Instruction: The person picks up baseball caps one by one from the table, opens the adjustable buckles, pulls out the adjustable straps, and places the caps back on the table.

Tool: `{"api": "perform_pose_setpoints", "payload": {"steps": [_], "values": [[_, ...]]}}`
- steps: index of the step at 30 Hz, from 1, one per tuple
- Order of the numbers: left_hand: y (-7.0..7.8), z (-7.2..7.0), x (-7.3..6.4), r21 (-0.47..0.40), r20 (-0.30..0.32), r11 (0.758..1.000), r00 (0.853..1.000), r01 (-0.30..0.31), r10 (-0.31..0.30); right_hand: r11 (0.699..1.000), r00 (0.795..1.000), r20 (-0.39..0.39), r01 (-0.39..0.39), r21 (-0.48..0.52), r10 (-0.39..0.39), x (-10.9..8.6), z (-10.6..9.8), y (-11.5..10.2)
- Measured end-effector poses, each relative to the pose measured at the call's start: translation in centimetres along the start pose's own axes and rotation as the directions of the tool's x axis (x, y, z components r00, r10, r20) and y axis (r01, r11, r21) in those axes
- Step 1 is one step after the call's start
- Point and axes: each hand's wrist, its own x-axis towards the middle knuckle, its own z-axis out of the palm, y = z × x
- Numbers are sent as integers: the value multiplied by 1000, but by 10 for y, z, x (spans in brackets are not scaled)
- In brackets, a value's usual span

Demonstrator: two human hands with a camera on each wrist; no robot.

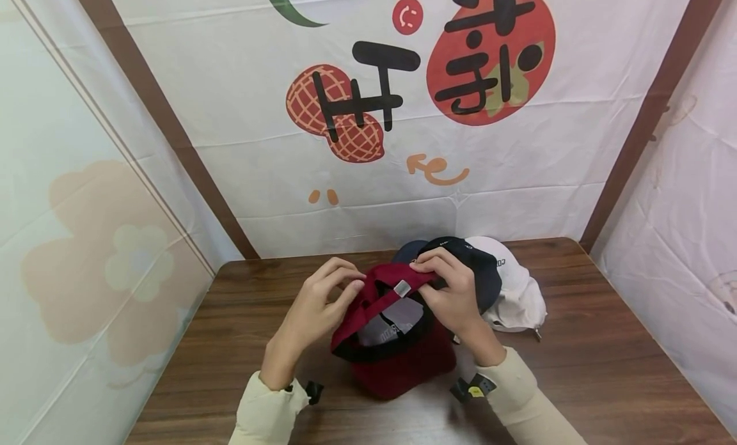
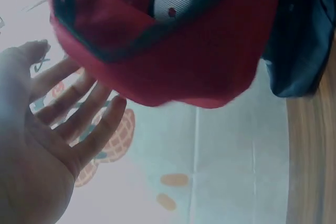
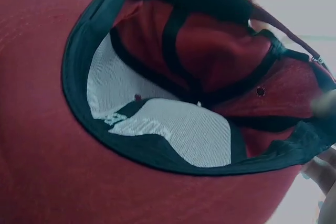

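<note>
A dark red baseball cap [image 1: 403,368] is held over the table with its brim toward me and its opening facing up. My right hand [image 1: 455,298] pinches the back edge of the cap beside the strap's metal buckle [image 1: 402,288]. At the left side of the crown is my left hand [image 1: 311,311]; in the left wrist view this hand [image 2: 63,150] has loosely spread fingers, their tips right at the red fabric [image 2: 184,66]. The right wrist view looks into the cap, where white mesh lining [image 3: 184,129] and a black sweatband [image 3: 79,77] show.
Behind the red cap, a navy cap [image 1: 407,250], a black cap [image 1: 480,266] and a white cap [image 1: 518,298] lie overlapping on the wooden table [image 1: 581,343]. A printed fabric wall [image 1: 518,189] stands at the table's back edge, with more fabric on both sides.
</note>
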Motion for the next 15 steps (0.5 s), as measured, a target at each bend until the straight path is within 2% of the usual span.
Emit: {"api": "perform_pose_setpoints", "payload": {"steps": [6, 9, 11, 15], "values": [[7, 5, -2, -43, 90, 998, 995, -46, 50, 999, 999, 4, -39, -19, 39, -1, -5, 4], [10, 8, -3, -16, 135, 998, 989, -58, 60, 998, 998, 6, -60, -27, 60, -1, -7, 4], [11, 11, -3, 14, 162, 998, 985, -55, 52, 997, 997, 3, -72, -35, 72, -1, -9, 5], [12, 14, -2, 96, 189, 995, 982, -5, -13, 994, 996, -6, -93, -49, 93, -2, -12, 5]]}}
